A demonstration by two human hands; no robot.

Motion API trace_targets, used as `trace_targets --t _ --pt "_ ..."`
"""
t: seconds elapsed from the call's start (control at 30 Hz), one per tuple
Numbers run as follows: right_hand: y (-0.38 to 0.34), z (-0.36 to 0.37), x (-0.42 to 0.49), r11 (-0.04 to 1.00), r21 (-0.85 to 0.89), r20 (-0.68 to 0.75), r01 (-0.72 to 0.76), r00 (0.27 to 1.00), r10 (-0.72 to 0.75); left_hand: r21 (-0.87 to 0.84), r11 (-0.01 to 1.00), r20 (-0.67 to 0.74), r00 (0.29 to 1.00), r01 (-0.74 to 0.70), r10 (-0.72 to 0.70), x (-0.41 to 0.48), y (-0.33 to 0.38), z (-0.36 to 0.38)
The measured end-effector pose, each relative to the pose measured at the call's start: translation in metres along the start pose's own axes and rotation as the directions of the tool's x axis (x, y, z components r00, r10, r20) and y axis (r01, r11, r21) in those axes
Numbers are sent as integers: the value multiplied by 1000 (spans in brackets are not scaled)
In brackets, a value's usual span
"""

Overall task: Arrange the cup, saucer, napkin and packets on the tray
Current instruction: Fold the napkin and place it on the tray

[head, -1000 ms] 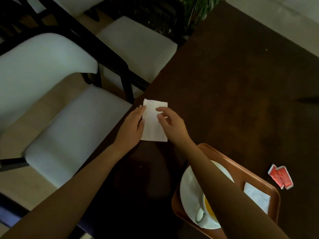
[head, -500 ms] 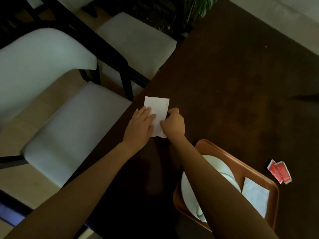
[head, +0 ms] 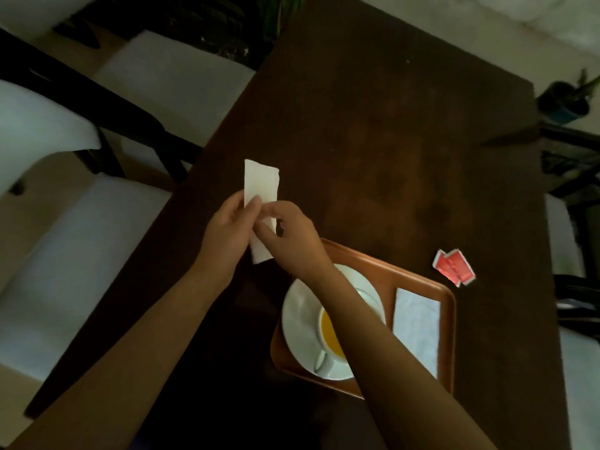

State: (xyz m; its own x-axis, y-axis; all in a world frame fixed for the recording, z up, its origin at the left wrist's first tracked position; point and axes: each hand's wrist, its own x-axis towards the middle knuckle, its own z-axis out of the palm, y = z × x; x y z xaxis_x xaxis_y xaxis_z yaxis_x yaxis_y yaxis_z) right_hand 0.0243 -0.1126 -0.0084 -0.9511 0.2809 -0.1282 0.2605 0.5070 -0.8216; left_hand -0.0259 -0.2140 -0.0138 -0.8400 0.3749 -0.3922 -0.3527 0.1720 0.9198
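So, nearest first:
Tray [head: 449,323]: 1, copper-brown, sitting at the near edge of the dark table [head: 373,141].
Saucer [head: 298,323]: 1, white, lying on the tray's left part — looking done.
Cup [head: 328,355]: 1, white, standing on the saucer w/ yellow-orange liquid; right forearm is crossing over it, so partly hidden — looking done.
Tray napkin [head: 417,326]: 1 folded white piece lying flat on the tray's right part — done, as far as I can judge.
Left hand [head: 227,235]: fingers closing on the loose napkin's left edge.
Right hand [head: 292,238]: thumb + forefinger pinching the same napkin from the right.
Loose napkin [head: 261,183]: 1, white, folded into a narrow strip, being held just beyond the tray's far-left corner, not on the tray yet. Napkins total: 2.
Packets [head: 454,267]: 2, red, lying overlapped on the table just beyond the tray's far-right corner — untouched.
Progress: approx. halfway; loose napkin + 2 packets remaining.
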Motion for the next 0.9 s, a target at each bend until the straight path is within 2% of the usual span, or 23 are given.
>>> trace_targets --t 0.07,0.13,0.23,0.3,0.4,0.53,0.67,0.77,0.83,0.9 --pt "3 -21 -18 998 -13 -18 63 998 -64 7 999 -13 999 -37 37 -11 7 20" --pt "12 -46 -38 998 18 -111 59 992 -56 29 998 16 998 -55 55 -23 15 41" --pt "32 -89 -66 982 182 -292 -55 950 108 82 993 108 992 -79 70 -43 23 76" --pt "50 -121 -83 956 244 -357 -163 901 245 102 993 171 984 -67 49 -61 26 102" --pt "75 -165 -111 863 423 -269 -277 870 412 88 996 259 966 -30 6 -87 24 142" --pt "103 -201 -153 815 521 -224 -256 880 419 95 995 315 947 32 -61 -114 8 189" --pt "138 -204 -170 793 489 -241 -363 818 523 335 942 234 970 -26 -57 -129 -29 217" --pt "167 -194 -171 779 397 -234 -485 767 597 569 810 190 981 -140 37 -145 -62 223" --pt "184 -187 -170 814 252 -245 -524 779 577 645 741 167 981 -188 104 -153 -81 221" --pt "196 -178 -171 850 115 -250 -515 813 526 671 715 158 980 -196 120 -157 -95 218"
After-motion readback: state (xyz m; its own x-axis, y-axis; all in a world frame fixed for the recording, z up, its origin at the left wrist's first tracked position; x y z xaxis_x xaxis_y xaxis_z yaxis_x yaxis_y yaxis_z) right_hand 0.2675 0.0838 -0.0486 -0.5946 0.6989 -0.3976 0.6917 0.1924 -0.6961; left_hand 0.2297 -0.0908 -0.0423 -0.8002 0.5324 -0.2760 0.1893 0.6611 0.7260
